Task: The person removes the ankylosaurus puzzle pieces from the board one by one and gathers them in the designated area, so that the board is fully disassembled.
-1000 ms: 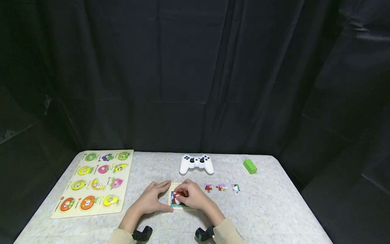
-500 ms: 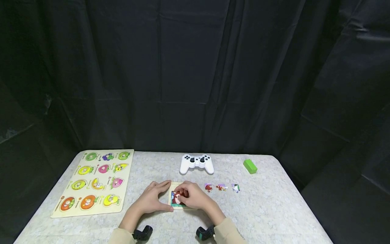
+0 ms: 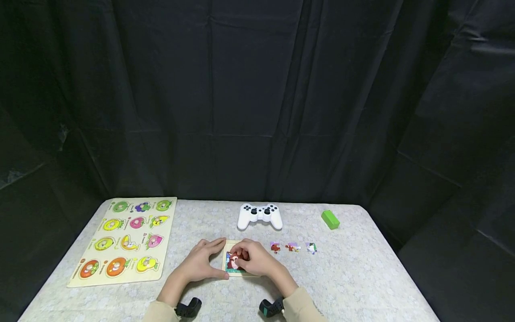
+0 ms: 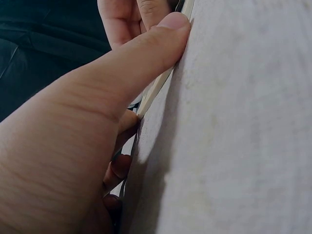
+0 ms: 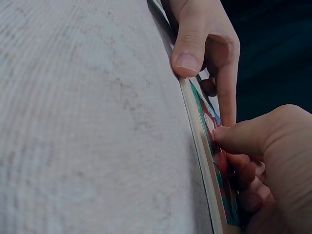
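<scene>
- At the left we see a large, pale rectangular wooden board [image 3: 130, 277] with twelve colourful fruit shapes, lying flat on the whitish patterned tablecloth [image 3: 362, 268].
- Right of it comes the bare left hand [image 3: 201, 261], reaching from a beige sleeve. It is unclenched, thumb and index finger spread wide, with the thumb touching the near left corner of the small, pale wooden puzzle tray [image 3: 231, 245] and the index finger at its far left corner.
- The tray lies flat between the two hands, and a red, white, blue and green picture [image 3: 231, 264] fills its near part.
- Over the tray's right side is the bare right hand [image 3: 257, 259], also beige-sleeved. Its fingers are bent and the thumb tip meets the picture; we cannot tell whether they pinch a piece or only press.
- Beyond that hand, on the far side, we see a white plastic game controller [image 3: 259, 213].
- Just right of the right hand, three small red, purple and white jigsaw pieces [image 3: 292, 247] lie in a row.
- Farthest right, on the far side, sits a bright green rectangular block [image 3: 330, 219].
</scene>
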`<move>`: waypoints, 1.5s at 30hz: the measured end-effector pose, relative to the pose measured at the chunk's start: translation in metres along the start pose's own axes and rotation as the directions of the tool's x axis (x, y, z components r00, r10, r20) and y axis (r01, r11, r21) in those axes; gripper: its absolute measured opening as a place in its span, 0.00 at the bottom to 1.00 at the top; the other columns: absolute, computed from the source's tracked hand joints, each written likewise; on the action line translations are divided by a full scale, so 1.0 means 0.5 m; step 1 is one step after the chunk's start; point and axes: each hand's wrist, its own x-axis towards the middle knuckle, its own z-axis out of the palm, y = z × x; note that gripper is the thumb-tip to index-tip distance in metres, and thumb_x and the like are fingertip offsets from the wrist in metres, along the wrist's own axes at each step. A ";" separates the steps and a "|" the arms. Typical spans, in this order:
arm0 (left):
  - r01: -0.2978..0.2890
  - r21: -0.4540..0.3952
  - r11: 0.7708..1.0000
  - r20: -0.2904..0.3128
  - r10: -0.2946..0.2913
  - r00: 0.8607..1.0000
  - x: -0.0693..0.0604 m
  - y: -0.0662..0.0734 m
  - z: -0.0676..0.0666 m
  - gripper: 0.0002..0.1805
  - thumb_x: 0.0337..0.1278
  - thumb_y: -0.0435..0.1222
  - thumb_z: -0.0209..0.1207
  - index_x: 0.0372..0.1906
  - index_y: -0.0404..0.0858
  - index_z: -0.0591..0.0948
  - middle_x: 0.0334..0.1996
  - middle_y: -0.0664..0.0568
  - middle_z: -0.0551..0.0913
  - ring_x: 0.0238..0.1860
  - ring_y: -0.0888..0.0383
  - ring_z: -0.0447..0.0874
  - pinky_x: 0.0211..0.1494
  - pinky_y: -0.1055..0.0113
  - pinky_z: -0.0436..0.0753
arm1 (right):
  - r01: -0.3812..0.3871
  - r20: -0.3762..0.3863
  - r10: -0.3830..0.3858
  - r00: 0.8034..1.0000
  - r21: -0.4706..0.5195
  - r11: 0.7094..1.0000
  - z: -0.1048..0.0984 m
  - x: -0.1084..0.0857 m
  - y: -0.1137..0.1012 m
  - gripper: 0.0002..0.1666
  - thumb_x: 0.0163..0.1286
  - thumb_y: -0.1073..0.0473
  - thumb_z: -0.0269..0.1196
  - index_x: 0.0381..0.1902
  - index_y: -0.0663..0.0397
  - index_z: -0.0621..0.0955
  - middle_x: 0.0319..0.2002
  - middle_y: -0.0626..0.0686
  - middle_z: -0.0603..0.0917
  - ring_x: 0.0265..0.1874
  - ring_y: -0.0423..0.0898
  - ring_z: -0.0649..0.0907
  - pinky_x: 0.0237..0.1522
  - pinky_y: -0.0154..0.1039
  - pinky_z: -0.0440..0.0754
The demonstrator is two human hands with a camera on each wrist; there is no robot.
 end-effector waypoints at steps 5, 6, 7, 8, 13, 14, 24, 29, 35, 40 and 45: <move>0.002 0.002 1.000 -0.003 -0.002 1.000 0.000 -0.002 -0.001 0.60 0.36 0.61 0.83 0.77 0.40 0.75 0.77 0.52 0.74 0.48 0.61 0.69 0.57 0.54 0.76 | 0.009 -0.012 -0.009 1.000 -0.011 1.000 0.000 0.000 0.000 0.12 0.70 0.68 0.70 0.50 0.56 0.86 0.34 0.45 0.78 0.29 0.33 0.72 0.35 0.30 0.73; 0.003 0.000 1.000 -0.002 -0.003 1.000 0.000 -0.003 -0.002 0.60 0.36 0.61 0.83 0.77 0.41 0.75 0.77 0.52 0.74 0.48 0.61 0.69 0.58 0.54 0.76 | 0.012 -0.015 -0.012 1.000 -0.011 1.000 0.000 0.000 0.000 0.12 0.69 0.68 0.70 0.50 0.56 0.86 0.34 0.45 0.78 0.30 0.33 0.72 0.35 0.30 0.73; 0.004 0.000 1.000 -0.001 -0.004 1.000 0.000 -0.003 -0.002 0.60 0.36 0.61 0.83 0.77 0.41 0.75 0.77 0.52 0.74 0.48 0.61 0.69 0.58 0.54 0.76 | 0.017 -0.018 -0.017 1.000 -0.012 1.000 0.000 -0.001 0.000 0.12 0.69 0.68 0.70 0.50 0.56 0.86 0.35 0.46 0.78 0.30 0.33 0.72 0.35 0.30 0.73; 0.004 -0.003 1.000 0.000 -0.004 1.000 0.000 -0.003 -0.002 0.59 0.36 0.61 0.83 0.77 0.41 0.75 0.77 0.53 0.74 0.49 0.61 0.69 0.59 0.53 0.76 | 0.020 -0.019 -0.020 1.000 -0.008 1.000 0.000 -0.001 -0.001 0.12 0.69 0.68 0.70 0.50 0.56 0.86 0.35 0.46 0.78 0.30 0.33 0.72 0.35 0.30 0.73; 0.004 -0.011 1.000 0.000 -0.004 1.000 0.000 -0.003 -0.002 0.59 0.36 0.61 0.83 0.77 0.42 0.75 0.77 0.53 0.73 0.49 0.61 0.69 0.60 0.53 0.76 | 0.037 -0.029 -0.036 0.999 0.024 0.999 0.000 -0.003 -0.002 0.12 0.69 0.69 0.70 0.49 0.55 0.85 0.35 0.46 0.78 0.30 0.33 0.72 0.36 0.30 0.73; 0.003 -0.010 1.000 -0.002 -0.003 1.000 -0.001 -0.002 -0.002 0.59 0.35 0.61 0.83 0.77 0.42 0.75 0.77 0.53 0.74 0.49 0.61 0.69 0.59 0.53 0.76 | 0.038 -0.031 -0.037 0.999 0.031 0.999 0.000 -0.004 -0.001 0.12 0.69 0.69 0.70 0.49 0.55 0.85 0.35 0.46 0.78 0.30 0.33 0.73 0.36 0.30 0.73; 0.008 -0.007 1.000 0.000 -0.008 1.000 0.001 0.002 -0.003 0.60 0.35 0.60 0.84 0.77 0.40 0.74 0.77 0.51 0.74 0.47 0.60 0.68 0.56 0.55 0.76 | 0.045 -0.043 -0.043 0.998 0.037 0.998 0.003 -0.007 0.006 0.13 0.70 0.67 0.71 0.51 0.54 0.85 0.36 0.47 0.79 0.32 0.35 0.74 0.37 0.30 0.74; 0.019 -0.010 1.000 -0.002 -0.019 1.000 -0.001 0.005 -0.004 0.60 0.35 0.60 0.84 0.77 0.40 0.74 0.76 0.52 0.75 0.47 0.61 0.69 0.56 0.55 0.76 | 0.045 -0.042 -0.043 0.998 0.049 0.998 0.003 -0.008 0.005 0.14 0.69 0.65 0.73 0.51 0.54 0.86 0.37 0.48 0.79 0.32 0.36 0.74 0.37 0.31 0.74; 0.016 -0.005 1.000 -0.001 -0.016 1.000 -0.003 0.003 -0.003 0.60 0.35 0.61 0.83 0.77 0.40 0.74 0.76 0.52 0.75 0.47 0.61 0.69 0.56 0.55 0.76 | 0.036 -0.037 -0.035 0.999 0.040 0.999 0.002 -0.009 0.001 0.15 0.68 0.64 0.74 0.52 0.54 0.86 0.36 0.48 0.79 0.32 0.35 0.74 0.37 0.31 0.74; 0.004 -0.002 1.000 -0.002 -0.004 1.000 -0.001 0.002 -0.002 0.60 0.35 0.60 0.83 0.77 0.39 0.74 0.76 0.51 0.74 0.47 0.60 0.69 0.56 0.54 0.76 | 0.051 -0.040 -0.051 0.998 0.013 0.999 -0.002 -0.008 0.002 0.15 0.68 0.63 0.74 0.52 0.55 0.86 0.35 0.48 0.79 0.31 0.34 0.73 0.36 0.30 0.73; 0.004 0.001 1.000 -0.003 -0.003 1.000 -0.001 0.001 -0.001 0.60 0.35 0.61 0.83 0.77 0.40 0.74 0.77 0.51 0.74 0.48 0.61 0.70 0.57 0.54 0.76 | 0.040 -0.027 -0.040 0.999 0.007 0.999 -0.006 -0.005 0.000 0.15 0.68 0.61 0.75 0.51 0.54 0.86 0.35 0.47 0.80 0.31 0.36 0.74 0.35 0.31 0.72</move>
